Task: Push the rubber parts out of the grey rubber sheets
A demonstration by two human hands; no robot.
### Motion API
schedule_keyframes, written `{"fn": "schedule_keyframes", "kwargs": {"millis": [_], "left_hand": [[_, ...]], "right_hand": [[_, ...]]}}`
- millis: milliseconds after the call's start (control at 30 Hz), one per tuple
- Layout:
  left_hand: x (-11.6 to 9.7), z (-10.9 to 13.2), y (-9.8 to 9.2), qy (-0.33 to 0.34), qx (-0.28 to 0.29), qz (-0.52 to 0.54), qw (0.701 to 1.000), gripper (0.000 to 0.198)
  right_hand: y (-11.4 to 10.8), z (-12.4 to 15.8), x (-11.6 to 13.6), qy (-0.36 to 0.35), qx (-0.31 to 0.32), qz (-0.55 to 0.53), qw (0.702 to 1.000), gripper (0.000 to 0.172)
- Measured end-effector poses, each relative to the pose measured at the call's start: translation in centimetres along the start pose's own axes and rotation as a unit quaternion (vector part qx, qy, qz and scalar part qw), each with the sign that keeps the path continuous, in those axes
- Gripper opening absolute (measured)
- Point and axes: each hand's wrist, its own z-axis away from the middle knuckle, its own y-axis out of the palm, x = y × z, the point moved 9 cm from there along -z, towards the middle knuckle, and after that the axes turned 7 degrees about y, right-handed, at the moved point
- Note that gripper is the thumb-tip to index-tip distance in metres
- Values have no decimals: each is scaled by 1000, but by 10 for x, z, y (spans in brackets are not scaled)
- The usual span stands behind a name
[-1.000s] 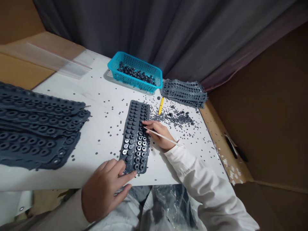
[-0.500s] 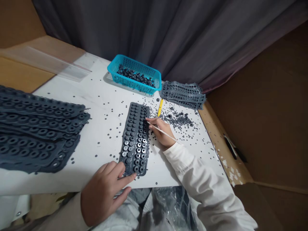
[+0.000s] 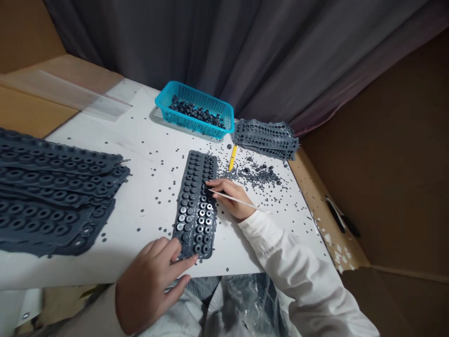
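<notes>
A long dark rubber sheet (image 3: 195,201) studded with small ring parts lies lengthwise on the white table (image 3: 147,206). My left hand (image 3: 150,283) rests at the table's near edge, its fingers stretched out and pressing on the sheet's near end. My right hand (image 3: 229,196) is closed on a thin white stick (image 3: 242,202), whose tip touches the rings at the sheet's right side, about halfway along.
A stack of the same dark sheets (image 3: 52,187) fills the left of the table. A teal basket (image 3: 194,110) of loose rings stands at the back, a smaller sheet stack (image 3: 264,138) and a yellow tool (image 3: 232,157) beside it. Punched bits (image 3: 259,175) lie scattered. Cardboard walls stand at right.
My right hand drew the stick tip slightly back toward me along the sheet's right side. My left hand kept its place on the near end.
</notes>
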Motion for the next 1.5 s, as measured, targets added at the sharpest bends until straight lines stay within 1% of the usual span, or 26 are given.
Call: {"fn": "schedule_keyframes", "kwargs": {"millis": [167, 300, 467, 600, 767, 833, 900, 1033, 1100, 1200, 1300, 1400, 1500], "left_hand": [[1, 1, 0, -4, -5, 0, 1000, 34], [1, 1, 1, 0, 4, -8, 1000, 36], [1, 0, 1, -1, 5, -9, 1000, 35], [1, -1, 0, -4, -3, -11, 1000, 34], [-1, -1, -2, 2, -2, -19, 1000, 34], [-1, -1, -2, 4, 5, -26, 1000, 34], [-2, -2, -2, 4, 8, -31, 999, 35], [-1, -1, -1, 5, 7, -29, 1000, 34], [-1, -1, 0, 4, 8, -28, 1000, 34], [-1, 0, 0, 3, 4, -29, 1000, 35], [-1, 0, -1, 4, 3, -31, 1000, 35], [-2, -1, -1, 6, 2, -30, 1000, 36], [-1, 0, -1, 3, 3, -27, 1000, 37]], "right_hand": [[1, 1, 1, -4, 3, -3, 1000, 7], [1, 0, 0, -1, -1, 2, 1000, 8], [4, -2, -1, -1, 13, 30, 999, 9], [6, -1, 1, -20, 15, 69, 997, 10], [14, 0, 4, -52, 22, 158, 986, 13], [16, 0, 3, -54, 23, 187, 981, 16], [13, -3, 0, -43, 10, 197, 979, 17], [-9, -9, -12, 17, -61, 181, 981, 16], [-15, -11, -16, 31, -75, 149, 986, 14], [-10, -11, -12, 13, -41, 88, 995, 9], [-2, -9, -8, 0, -15, 52, 999, 8], [1, -8, -9, 1, -12, 50, 999, 10], [4, -8, -11, -3, -8, 75, 997, 13]]}}
